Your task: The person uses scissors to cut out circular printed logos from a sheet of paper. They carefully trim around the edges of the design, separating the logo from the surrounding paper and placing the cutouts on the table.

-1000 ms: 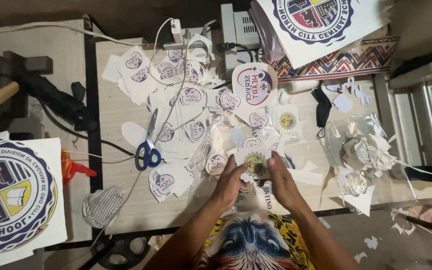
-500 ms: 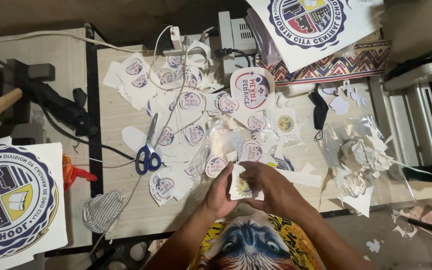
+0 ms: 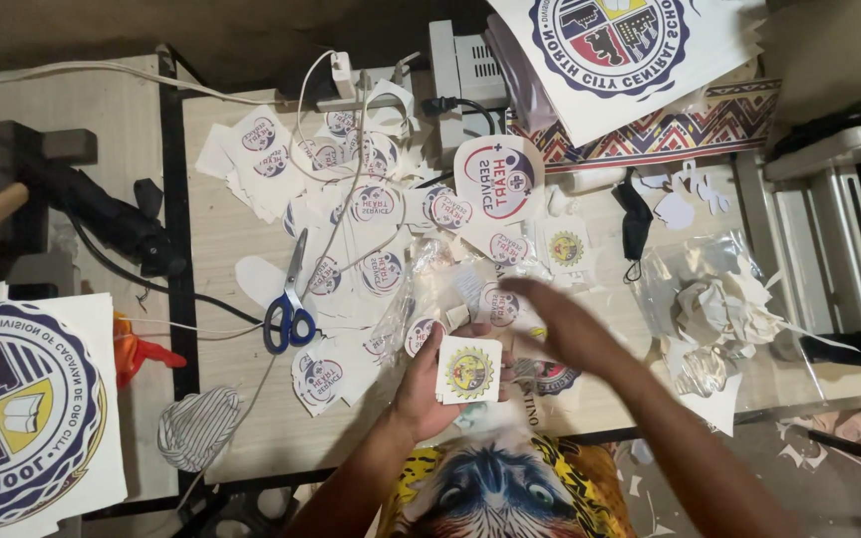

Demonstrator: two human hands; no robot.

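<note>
1. I see my left hand (image 3: pixel 429 387) with fingers clamped on a small stack of square sticker cutouts (image 3: pixel 469 370) bearing a yellow round emblem, held just above the table's (image 3: pixel 221 239) near edge.
2. My right hand (image 3: pixel 570 334) sweeps blurred over the clear plastic bags (image 3: pixel 450 289); I cannot tell how its fingers stand.
3. I judge this the gathering step; next calls for adding another matching cutout squarely.
4. Blue-handled scissors (image 3: pixel 289 304) lie well apart.
</note>
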